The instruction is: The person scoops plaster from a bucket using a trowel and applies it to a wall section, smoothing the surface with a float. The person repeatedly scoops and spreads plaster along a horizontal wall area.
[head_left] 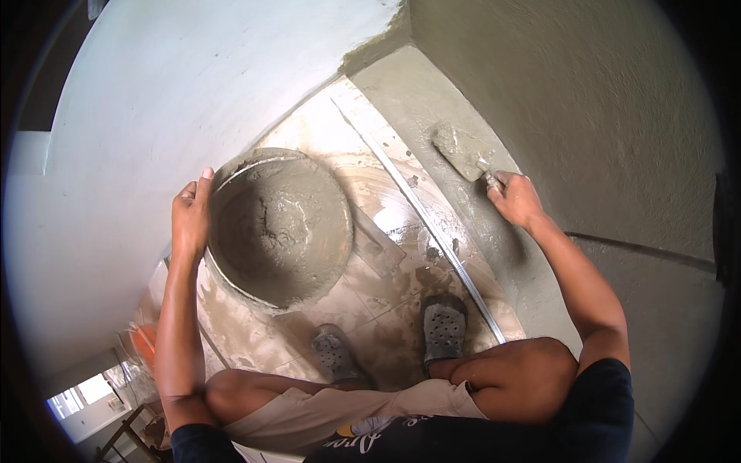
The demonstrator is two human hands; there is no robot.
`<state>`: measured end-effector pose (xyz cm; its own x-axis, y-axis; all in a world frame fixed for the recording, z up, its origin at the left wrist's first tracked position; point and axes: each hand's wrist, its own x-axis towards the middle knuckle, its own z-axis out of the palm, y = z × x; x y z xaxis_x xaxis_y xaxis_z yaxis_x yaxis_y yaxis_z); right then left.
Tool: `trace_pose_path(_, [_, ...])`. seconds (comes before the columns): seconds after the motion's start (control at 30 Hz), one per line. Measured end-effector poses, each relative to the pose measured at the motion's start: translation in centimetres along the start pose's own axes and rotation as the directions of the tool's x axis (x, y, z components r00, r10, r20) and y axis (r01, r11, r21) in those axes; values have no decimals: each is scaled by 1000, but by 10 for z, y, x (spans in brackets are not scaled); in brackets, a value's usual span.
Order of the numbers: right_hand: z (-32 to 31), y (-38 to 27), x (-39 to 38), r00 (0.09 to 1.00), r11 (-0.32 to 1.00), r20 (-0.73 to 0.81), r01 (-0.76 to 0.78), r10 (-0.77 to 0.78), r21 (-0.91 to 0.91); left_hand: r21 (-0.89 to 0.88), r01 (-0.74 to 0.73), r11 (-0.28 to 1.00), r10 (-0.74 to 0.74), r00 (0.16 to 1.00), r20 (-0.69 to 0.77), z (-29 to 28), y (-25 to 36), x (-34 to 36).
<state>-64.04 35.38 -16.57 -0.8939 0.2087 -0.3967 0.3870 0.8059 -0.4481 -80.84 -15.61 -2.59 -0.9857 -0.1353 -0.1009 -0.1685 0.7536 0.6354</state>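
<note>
My right hand is closed round the handle of a trowel, whose blade is coated with wet grey mortar. The blade is over the grey mortar strip that runs along the foot of the right wall. On the left, my left hand grips the rim of a round bucket, thumb pointing up. Grey mortar lies inside the bucket, which looks tilted. A long metal straightedge lies on the floor between the bucket and the strip.
A flat board, smeared with mortar, lies beside the bucket. My shoes stand on wet, stained floor tiles. A white wall rises on the left, a grey plastered wall on the right. An orange object is at lower left.
</note>
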Motion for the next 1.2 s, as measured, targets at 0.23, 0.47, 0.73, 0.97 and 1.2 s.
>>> trace_pose_path(0.23, [7, 16, 45, 971, 979, -214, 65, -107, -193, 54, -12, 998, 11, 1000, 10, 4, 4, 9])
trace_pose_path(0.47, [9, 3, 62, 985, 960, 49, 172, -165, -220, 77, -24, 997, 24, 1000, -9, 1, 5, 4])
trace_pose_path(0.73, [18, 10, 94, 992, 990, -87, -99, 90, -97, 118, -3, 993, 6, 1000, -25, -6, -9, 8])
trace_pose_path(0.97, [44, 41, 36, 971, 977, -107, -210, 212, 33, 50, 10, 999, -9, 1000, -22, -12, -23, 13])
trace_pose_path(1.2, [52, 51, -21, 927, 760, 244, -372, 283, 532, 63, -25, 998, 24, 1000, 4, -10, -15, 12])
